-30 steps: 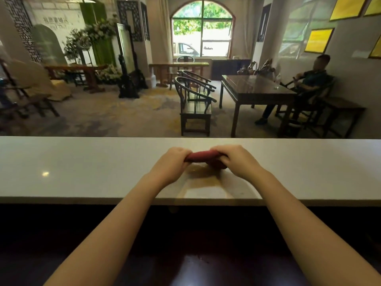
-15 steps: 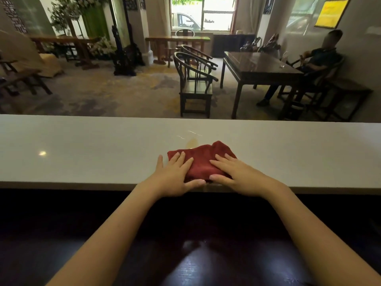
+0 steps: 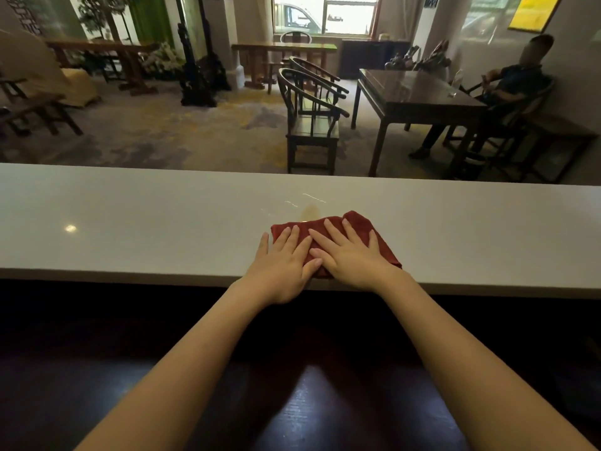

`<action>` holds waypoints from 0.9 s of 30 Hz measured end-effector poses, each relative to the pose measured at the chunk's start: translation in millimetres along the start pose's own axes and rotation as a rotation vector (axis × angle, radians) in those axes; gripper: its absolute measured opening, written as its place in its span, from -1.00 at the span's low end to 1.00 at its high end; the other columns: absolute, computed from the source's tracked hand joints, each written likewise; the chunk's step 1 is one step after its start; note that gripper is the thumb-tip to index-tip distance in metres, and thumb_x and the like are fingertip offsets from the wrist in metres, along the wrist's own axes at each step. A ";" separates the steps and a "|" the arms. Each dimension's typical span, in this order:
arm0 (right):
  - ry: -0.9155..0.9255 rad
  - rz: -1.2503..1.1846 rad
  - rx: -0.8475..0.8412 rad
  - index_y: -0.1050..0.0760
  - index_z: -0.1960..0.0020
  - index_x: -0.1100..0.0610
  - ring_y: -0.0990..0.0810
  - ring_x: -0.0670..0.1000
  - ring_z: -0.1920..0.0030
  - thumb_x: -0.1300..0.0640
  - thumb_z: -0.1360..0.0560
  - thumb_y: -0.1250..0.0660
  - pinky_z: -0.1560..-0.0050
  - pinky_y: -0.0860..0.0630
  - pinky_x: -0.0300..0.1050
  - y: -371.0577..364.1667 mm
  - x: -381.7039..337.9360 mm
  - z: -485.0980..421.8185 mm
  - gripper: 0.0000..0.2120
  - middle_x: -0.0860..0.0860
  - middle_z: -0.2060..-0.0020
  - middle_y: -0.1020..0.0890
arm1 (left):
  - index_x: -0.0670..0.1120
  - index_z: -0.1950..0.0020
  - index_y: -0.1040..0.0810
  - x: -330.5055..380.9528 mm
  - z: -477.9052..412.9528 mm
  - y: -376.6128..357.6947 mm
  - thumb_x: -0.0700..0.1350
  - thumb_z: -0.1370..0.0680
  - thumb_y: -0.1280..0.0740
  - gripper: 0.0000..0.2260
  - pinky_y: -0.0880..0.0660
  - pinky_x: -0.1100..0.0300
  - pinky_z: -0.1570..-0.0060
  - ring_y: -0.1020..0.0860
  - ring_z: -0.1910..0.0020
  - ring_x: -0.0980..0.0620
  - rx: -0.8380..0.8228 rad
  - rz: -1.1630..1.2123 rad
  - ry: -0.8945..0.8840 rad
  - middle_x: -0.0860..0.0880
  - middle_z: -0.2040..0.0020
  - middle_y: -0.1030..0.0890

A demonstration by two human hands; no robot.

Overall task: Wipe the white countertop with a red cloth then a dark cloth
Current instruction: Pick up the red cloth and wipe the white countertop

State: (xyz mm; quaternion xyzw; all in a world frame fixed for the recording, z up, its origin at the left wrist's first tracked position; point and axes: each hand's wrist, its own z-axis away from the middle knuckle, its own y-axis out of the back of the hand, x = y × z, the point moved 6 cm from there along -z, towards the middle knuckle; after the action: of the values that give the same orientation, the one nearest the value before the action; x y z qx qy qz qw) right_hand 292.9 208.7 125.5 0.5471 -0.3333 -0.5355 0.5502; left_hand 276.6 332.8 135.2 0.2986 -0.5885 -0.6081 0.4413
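Note:
A red cloth [image 3: 361, 222] lies spread flat on the long white countertop [image 3: 146, 216], close to its near edge. My left hand [image 3: 286, 265] rests palm down on the cloth's left part, fingers apart, with the thumb off the cloth on the counter. My right hand [image 3: 349, 255] lies flat on the middle of the cloth, fingers spread, touching the left hand. Just beyond the cloth's far edge there is a yellowish smear [image 3: 310, 210] and some wet streaks on the counter. No dark cloth is in view.
Below the counter's near edge is a dark glossy lower surface [image 3: 302, 402]. Beyond the counter is a room with wooden armchairs [image 3: 312, 122], a dark table [image 3: 419, 99] and a seated person [image 3: 507, 92] at the far right.
The cloth, first bunched up between both fists, has been laid out flat. Both hands opened onto it, and since then the right hand has slid left over the cloth's middle.

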 end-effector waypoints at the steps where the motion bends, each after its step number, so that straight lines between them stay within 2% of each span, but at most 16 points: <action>1: -0.002 0.003 0.005 0.18 -0.45 -0.26 0.30 0.08 -0.49 -0.29 -0.51 0.22 -0.33 0.35 0.36 -0.8 0.9 0.3 -0.48 -0.08 -0.53 0.19 | -0.01 -0.51 0.11 -0.1 0.4 -0.1 0.19 -0.57 0.18 -0.45 0.29 -0.07 -0.42 0.20 -0.51 -0.03 0.005 0.002 -0.003 -0.09 -0.55 0.15; 5: -0.009 -0.009 -0.003 0.16 -0.44 -0.28 0.28 0.07 -0.50 -0.30 -0.51 0.22 -0.34 0.35 0.35 1.5 0.9 0.4 -0.49 -0.09 -0.53 0.17 | -0.01 -0.51 0.12 -0.7 1.5 1.3 0.19 -0.58 0.17 -0.45 0.25 0.01 -0.44 0.19 -0.51 -0.02 -0.001 0.021 -0.021 -0.09 -0.55 0.14; 8: -0.013 -0.009 0.029 0.12 -0.45 -0.27 0.25 0.07 -0.50 -0.31 -0.51 0.19 -0.36 0.32 0.34 5.7 -1.4 4.0 -0.48 -0.08 -0.53 0.13 | 0.07 -0.51 0.13 -9.8 0.6 5.4 0.24 -0.55 0.15 -0.44 0.29 -0.06 -0.42 0.18 -0.51 0.01 -0.038 0.084 -0.026 -0.04 -0.55 0.13; 11: -0.021 0.014 0.107 0.07 -0.44 -0.28 0.20 0.08 -0.51 -0.31 -0.51 0.16 -0.37 0.27 0.36 8.2 -5.5 7.4 -0.49 -0.05 -0.54 0.08 | 0.16 -0.49 0.15 -47.1 -0.2 13.9 0.24 -0.55 0.12 -0.47 0.28 -0.20 -0.39 0.17 -0.51 0.03 0.049 0.076 0.038 0.02 -0.55 0.13; 14: 0.043 0.003 0.068 0.04 -0.42 -0.33 0.22 0.09 -0.51 -0.29 -0.52 0.16 -0.35 0.31 0.36 8.0 -15.8 4.1 -0.53 -0.08 -0.54 0.07 | 0.21 -0.47 0.15 -97.9 -1.5 20.3 0.23 -0.55 0.14 -0.50 0.25 -0.26 -0.37 0.19 -0.51 0.02 0.155 0.038 0.154 0.07 -0.55 0.14; 17: 0.041 -0.004 -0.003 0.08 -0.39 -0.40 0.28 0.10 -0.50 -0.36 -0.48 0.19 -0.33 0.36 0.38 5.6 -17.4 -0.1 -0.52 -0.12 -0.53 0.13 | 0.22 -0.47 0.16 -136.1 -5.0 20.8 0.29 -0.51 0.18 -0.47 0.28 -0.27 -0.36 0.21 -0.51 0.00 0.168 0.013 0.248 0.08 -0.54 0.16; 20: 0.026 0.012 0.001 0.16 -0.36 -0.46 0.30 0.11 -0.49 -0.46 -0.37 0.25 -0.31 0.38 0.40 4.2 -18.7 -1.0 -0.45 -0.11 -0.53 0.16 | 0.20 -0.47 0.17 -161.1 -6.6 14.2 0.34 -0.47 0.23 -0.41 0.28 -0.24 -0.37 0.21 -0.51 -0.01 0.147 0.005 0.302 0.05 -0.54 0.18; 23: 0.025 0.011 0.018 0.23 -0.32 -0.50 0.32 0.16 -0.48 -0.53 -0.25 0.32 -0.28 0.40 0.43 3.1 -27.2 -3.3 -0.37 -0.10 -0.52 0.20 | 0.16 -0.49 0.12 -169.7 -7.3 7.5 0.31 -0.47 0.26 -0.40 0.23 -0.22 -0.39 0.17 -0.51 -0.02 0.144 0.031 0.328 0.03 -0.55 0.15; 27: 0.039 0.024 0.036 0.28 -0.30 -0.50 0.32 0.20 -0.48 -0.53 -0.26 0.29 -0.27 0.38 0.48 0.9 -44.9 -11.0 -0.38 -0.09 -0.51 0.25 | 0.14 -0.49 0.11 -166.6 -7.0 7.9 0.24 -0.52 0.25 -0.46 0.24 -0.21 -0.40 0.16 -0.51 -0.02 0.163 0.037 0.318 0.02 -0.55 0.15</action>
State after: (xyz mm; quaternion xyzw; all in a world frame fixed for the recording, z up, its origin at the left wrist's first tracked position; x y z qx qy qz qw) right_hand 294.4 254.1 134.2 0.5634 -0.3387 -0.5119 0.5531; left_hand 356.3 478.2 116.1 0.4149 -0.5639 -0.4953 0.5144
